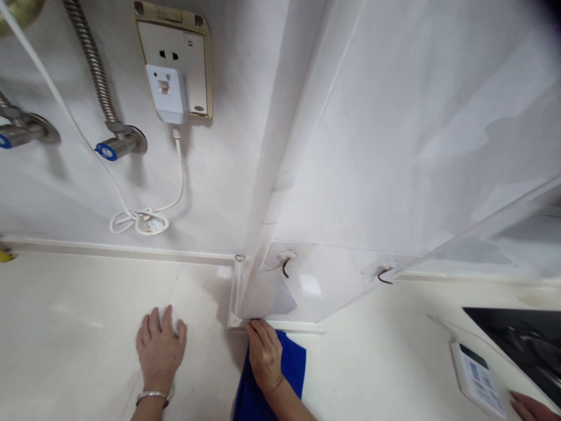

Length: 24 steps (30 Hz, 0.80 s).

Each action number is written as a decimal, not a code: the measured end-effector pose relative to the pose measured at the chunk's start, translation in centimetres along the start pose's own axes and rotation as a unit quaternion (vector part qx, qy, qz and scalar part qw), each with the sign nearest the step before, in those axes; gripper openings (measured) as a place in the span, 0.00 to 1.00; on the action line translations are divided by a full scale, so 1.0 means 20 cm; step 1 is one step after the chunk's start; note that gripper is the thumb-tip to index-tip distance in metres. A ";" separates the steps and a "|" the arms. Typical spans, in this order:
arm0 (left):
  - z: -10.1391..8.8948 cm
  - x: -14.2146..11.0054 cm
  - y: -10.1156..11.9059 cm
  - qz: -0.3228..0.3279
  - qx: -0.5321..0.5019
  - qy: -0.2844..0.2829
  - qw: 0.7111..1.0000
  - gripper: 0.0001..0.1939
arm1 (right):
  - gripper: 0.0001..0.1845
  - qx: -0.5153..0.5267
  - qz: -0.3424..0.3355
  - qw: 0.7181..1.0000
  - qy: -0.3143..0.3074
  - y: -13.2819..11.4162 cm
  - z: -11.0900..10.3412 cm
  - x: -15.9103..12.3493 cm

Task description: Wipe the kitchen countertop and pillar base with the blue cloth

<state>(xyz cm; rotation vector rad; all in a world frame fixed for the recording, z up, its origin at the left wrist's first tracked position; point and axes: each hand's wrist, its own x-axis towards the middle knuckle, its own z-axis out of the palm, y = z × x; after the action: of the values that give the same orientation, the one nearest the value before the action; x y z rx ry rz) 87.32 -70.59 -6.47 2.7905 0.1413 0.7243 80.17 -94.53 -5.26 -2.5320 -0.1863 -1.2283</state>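
At pillar base [302, 327]: right hand [266, 354] half-hides cut-off blue cloth [294, 362], grip unclear; left hand [161, 346] spread.

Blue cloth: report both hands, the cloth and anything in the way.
Left hand spread over counter. Right hand over blue cloth, at foot of white partition. Partition blocks forward.

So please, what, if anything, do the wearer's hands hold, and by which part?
Left hand holds nothing; whether the right hand grips the blue cloth cannot be told.
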 end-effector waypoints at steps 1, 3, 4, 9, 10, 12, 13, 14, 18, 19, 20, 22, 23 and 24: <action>0.00 0.00 0.00 -0.002 0.002 -0.004 1.000 0.28 | 0.19 0.004 -0.001 1.000 0.004 -0.02 0.01 0.00; -0.01 0.00 0.00 -0.004 0.004 -0.008 1.000 0.28 | 0.18 0.010 -0.004 1.000 0.009 -0.05 0.02 0.01; -0.01 0.00 0.01 -0.003 0.005 -0.008 1.000 0.28 | 0.18 0.011 -0.005 1.000 0.009 -0.06 0.03 0.02; -0.01 0.00 0.01 0.001 0.000 0.003 1.000 0.27 | 0.16 0.038 -0.030 0.999 -0.019 -0.16 0.15 0.06; -0.01 0.00 0.01 0.000 -0.001 0.006 1.000 0.27 | 0.16 0.048 -0.043 0.998 -0.026 -0.18 0.19 0.08; -0.01 0.00 0.01 -0.003 -0.002 0.010 1.000 0.27 | 0.15 0.057 -0.062 0.996 -0.030 -0.22 0.27 0.12; -0.01 0.00 0.00 -0.004 -0.001 0.012 1.000 0.26 | 0.15 0.055 -0.065 0.996 -0.027 -0.24 0.30 0.13; -0.01 0.01 0.00 -0.004 0.001 0.014 1.000 0.26 | 0.15 0.053 -0.064 0.996 -0.024 -0.25 0.33 0.14; -0.02 0.01 0.00 -0.006 0.002 0.010 1.000 0.25 | 0.13 0.088 -0.073 0.993 -0.020 -0.22 0.29 0.14; -0.02 0.01 0.00 -0.006 -0.001 0.009 1.000 0.25 | 0.13 0.104 -0.082 0.991 -0.025 -0.20 0.26 0.12; -0.02 0.01 0.00 -0.006 -0.003 0.009 1.000 0.25 | 0.13 0.121 -0.092 0.988 -0.030 -0.18 0.23 0.11; -0.02 0.01 -0.01 -0.004 -0.009 0.011 1.000 0.25 | 0.13 0.149 -0.103 0.983 -0.040 -0.13 0.17 0.09; -0.02 0.01 -0.01 -0.003 -0.011 0.013 1.000 0.25 | 0.13 0.159 -0.102 0.981 -0.043 -0.11 0.14 0.07; -0.02 0.01 -0.01 -0.001 -0.012 0.014 1.000 0.25 | 0.14 0.165 -0.096 0.981 -0.044 -0.09 0.11 0.07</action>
<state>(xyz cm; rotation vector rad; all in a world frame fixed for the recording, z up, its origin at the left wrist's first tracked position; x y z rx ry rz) 87.28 -70.21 -6.18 2.7579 0.1401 0.7583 82.10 -92.17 -5.06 -2.3186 -0.6147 -1.0491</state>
